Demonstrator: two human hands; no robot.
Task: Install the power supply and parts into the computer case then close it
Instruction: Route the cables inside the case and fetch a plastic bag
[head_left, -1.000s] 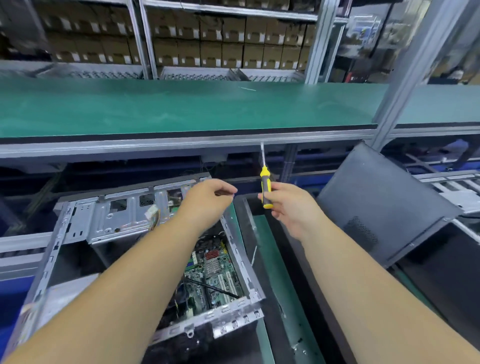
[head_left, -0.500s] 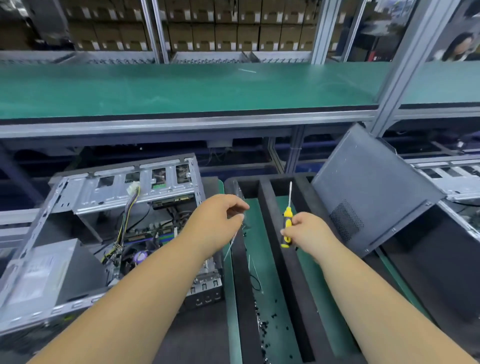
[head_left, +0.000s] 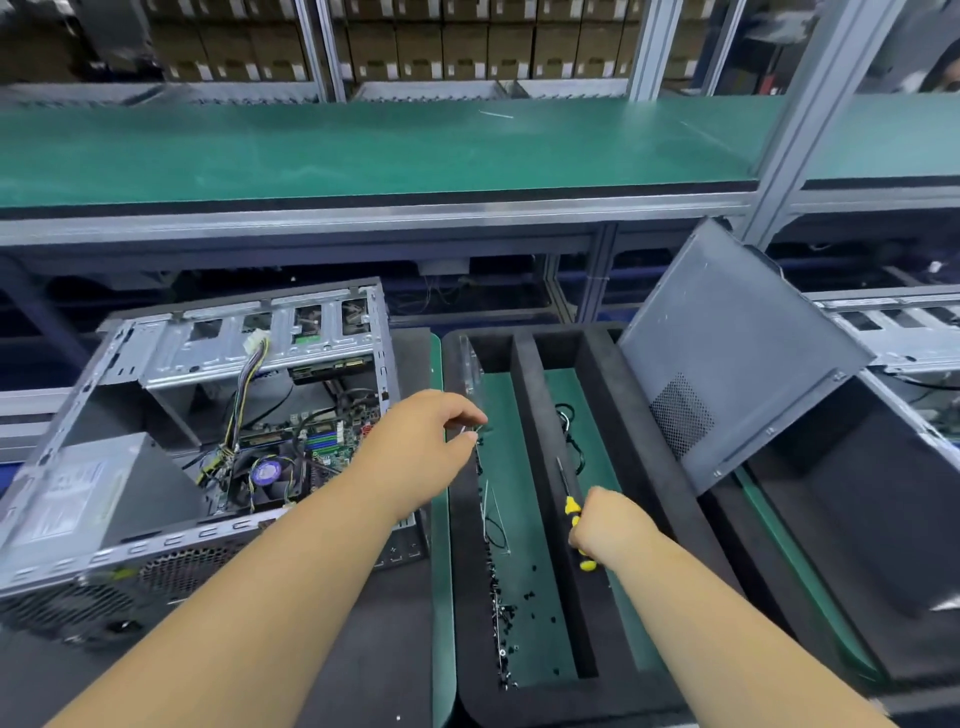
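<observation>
The computer case (head_left: 208, 441) lies on its side at the left of the table (head_left: 395, 649), open side up. Its frame is bare silver metal with a perforated dark grille along the near edge. Inside, a grey power supply (head_left: 98, 493) sits at the case's left end, coloured wires run down to a green motherboard (head_left: 317, 447), and a fan sits beside it. The dark grey side panel (head_left: 737, 364) leans tilted at the right, resting on a black foam tray (head_left: 540, 467). The left hand (head_left: 431, 447) hovers over the tray's left compartment, fingertips pinched on something small I cannot make out. The right hand (head_left: 608, 525) grips a yellow-handled screwdriver (head_left: 571, 506) over the middle divider. Small black screws (head_left: 519, 608) lie scattered in the left compartment.
</observation>
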